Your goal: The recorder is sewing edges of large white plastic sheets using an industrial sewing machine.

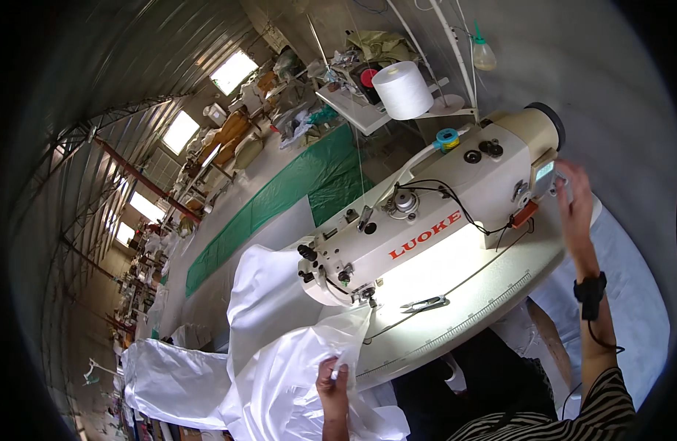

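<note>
Cream industrial sewing machine point(434, 220), centre frame, standing on pale worktop point(493, 294). Left hand point(332, 382), lower centre, is pinching thin white plastic sheeting point(279, 345), keeping it drawn toward the needle. Right hand point(574, 198), right edge, is reaching to the machine's handwheel end; its grip cannot be told. Metal thread snips point(424, 302) are lying nearby.
</note>
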`<state>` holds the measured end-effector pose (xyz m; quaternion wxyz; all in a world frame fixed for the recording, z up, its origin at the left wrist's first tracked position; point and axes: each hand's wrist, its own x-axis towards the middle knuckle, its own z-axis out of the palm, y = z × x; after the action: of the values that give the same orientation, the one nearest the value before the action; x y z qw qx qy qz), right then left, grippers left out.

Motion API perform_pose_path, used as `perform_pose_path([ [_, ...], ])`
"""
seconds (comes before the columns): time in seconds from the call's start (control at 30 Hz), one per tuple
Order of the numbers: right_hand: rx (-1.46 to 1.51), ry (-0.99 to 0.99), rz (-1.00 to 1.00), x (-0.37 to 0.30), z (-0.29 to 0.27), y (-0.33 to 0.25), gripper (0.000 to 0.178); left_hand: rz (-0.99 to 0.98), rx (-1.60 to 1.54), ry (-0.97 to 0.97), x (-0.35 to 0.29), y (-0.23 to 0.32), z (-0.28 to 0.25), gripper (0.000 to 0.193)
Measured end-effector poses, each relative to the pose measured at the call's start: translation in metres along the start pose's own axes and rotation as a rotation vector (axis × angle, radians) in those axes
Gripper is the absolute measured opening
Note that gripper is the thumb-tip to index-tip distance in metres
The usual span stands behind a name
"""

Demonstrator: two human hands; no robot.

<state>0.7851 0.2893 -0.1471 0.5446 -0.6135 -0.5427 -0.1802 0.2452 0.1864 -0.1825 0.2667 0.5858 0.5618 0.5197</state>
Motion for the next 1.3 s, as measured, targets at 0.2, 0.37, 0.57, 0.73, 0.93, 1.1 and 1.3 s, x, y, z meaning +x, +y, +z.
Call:
perform_pose_path([
  [0.2,0.412,-0.681,-0.301,-0.101,0.049,-0.108,0.015,-0.233,-0.188,0.074,0.034,0.016,-0.015,0.012],
  [0.37,0.229,-0.739,-0.471,-0.14,0.103,-0.148,0.023,-0.236,-0.113,0.113,0.05,0.024,-0.018,0.008],
  [0.57,0.134,-0.697,-0.497,-0.163,0.135,-0.153,0.012,-0.259,-0.154,0.135,0.065,0.021,-0.024,0.009],
  [0.73,0.146,-0.802,-0.385,-0.162,0.132,-0.147,0.019,-0.226,-0.158,0.114,0.071,0.017,-0.025,0.013],
  [0.93,0.313,-0.872,-0.255,-0.156,0.129,-0.16,0.037,-0.209,-0.154,0.134,0.068,0.007,-0.027,0.018],
  [1.1,0.422,-0.774,-0.352,-0.162,0.148,-0.197,0.033,-0.234,-0.187,0.105,0.065,0.002,-0.031,0.021],
  [1.3,0.444,-0.708,-0.388,-0.167,0.173,-0.223,0.028,-0.258,-0.138,0.167,0.063,0.0,-0.03,0.02],
])
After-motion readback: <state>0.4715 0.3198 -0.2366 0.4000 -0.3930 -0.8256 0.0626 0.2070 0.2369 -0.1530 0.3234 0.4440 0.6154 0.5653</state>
